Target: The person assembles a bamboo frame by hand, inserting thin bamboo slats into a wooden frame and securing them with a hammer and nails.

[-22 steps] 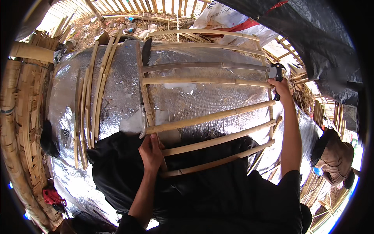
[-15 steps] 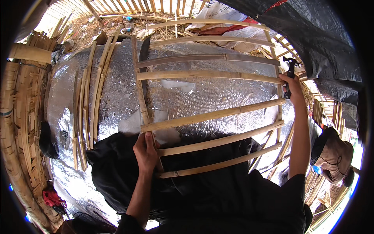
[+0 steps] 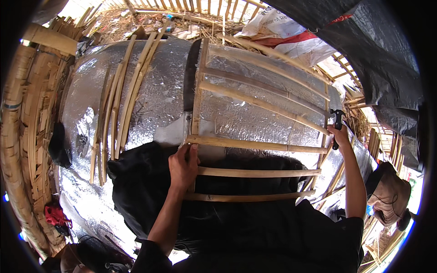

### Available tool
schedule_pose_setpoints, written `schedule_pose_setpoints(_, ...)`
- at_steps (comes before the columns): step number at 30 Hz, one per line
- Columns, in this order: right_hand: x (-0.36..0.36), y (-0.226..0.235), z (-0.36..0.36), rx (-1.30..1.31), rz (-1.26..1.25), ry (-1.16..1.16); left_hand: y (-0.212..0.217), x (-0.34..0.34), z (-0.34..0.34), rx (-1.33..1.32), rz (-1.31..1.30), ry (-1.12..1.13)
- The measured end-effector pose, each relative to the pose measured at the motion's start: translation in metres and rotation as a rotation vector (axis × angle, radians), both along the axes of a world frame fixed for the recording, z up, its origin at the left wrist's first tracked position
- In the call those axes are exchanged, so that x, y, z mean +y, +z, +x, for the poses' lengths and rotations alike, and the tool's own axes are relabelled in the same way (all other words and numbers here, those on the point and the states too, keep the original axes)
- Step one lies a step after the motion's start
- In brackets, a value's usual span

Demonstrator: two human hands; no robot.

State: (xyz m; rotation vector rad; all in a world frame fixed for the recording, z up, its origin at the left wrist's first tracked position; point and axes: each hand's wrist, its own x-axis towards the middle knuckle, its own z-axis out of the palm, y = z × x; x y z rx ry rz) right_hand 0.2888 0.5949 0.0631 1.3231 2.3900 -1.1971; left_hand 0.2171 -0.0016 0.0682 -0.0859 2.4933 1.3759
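Head view: shows a slatted bamboo frame [image 3: 259, 144] over the right of a crinkled foil sheet [image 3: 164, 100]. Likely handles light, springy, splintery; best taken by both end rails [image 3: 199, 86]. Pinches the left one with the left hand [image 3: 183, 168]; wraps the right hand [image 3: 340, 135] around a hammer [image 3: 337, 123] at the frame's right end. Has black tarp [image 3: 387, 54] right of the foil sheet, bamboo wall [image 3: 34, 113] left.

Left hand [image 3: 183, 166] grips a slatted bamboo frame [image 3: 259, 144] at the left end of a middle slat. Right hand [image 3: 340, 136] at the frame's right side, holding a black hammer [image 3: 337, 119], head up. Dark blade [image 3: 190, 77] beside the left upright. Loose bamboo strips [image 3: 137, 93] lie farther left on silver foil sheeting [image 3: 170, 86].
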Motion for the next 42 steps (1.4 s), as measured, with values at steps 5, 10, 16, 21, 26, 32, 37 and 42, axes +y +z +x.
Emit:
schedule_pose_setpoints(5,-0.016,-0.026,-0.025,0.126,0.599,0.398,-0.015,-0.005,0.010,0.032,0.007,0.006)
schedule_pose_setpoints(10,-0.182,-0.001,-0.096,0.396,0.463,0.788,-0.022,-0.028,0.008,0.271,-0.152,-0.141)
schedule_pose_setpoints(16,-0.316,-0.010,-0.157,0.356,0.154,0.967,-0.012,-0.052,-0.042,0.202,-0.124,-0.034)
schedule_pose_setpoints(21,-0.331,0.002,-0.154,0.295,0.166,1.099,-0.017,-0.057,-0.059,0.026,0.002,-0.355)
schedule_pose_setpoints(26,-0.323,0.001,-0.148,0.270,0.174,1.076,-0.032,-0.054,-0.072,-0.020,0.169,-0.320)
schedule_pose_setpoints(32,-0.325,0.000,-0.148,0.196,0.164,0.988,-0.016,0.009,-0.077,0.112,-0.326,-0.107)
schedule_pose_setpoints(37,-0.328,0.003,-0.141,0.291,0.242,1.016,-0.006,0.024,-0.077,0.070,-0.422,-0.049)
schedule_pose_setpoints(42,-0.338,0.004,-0.127,0.291,0.193,1.034,-0.013,0.013,-0.061,0.126,-0.281,-0.048)
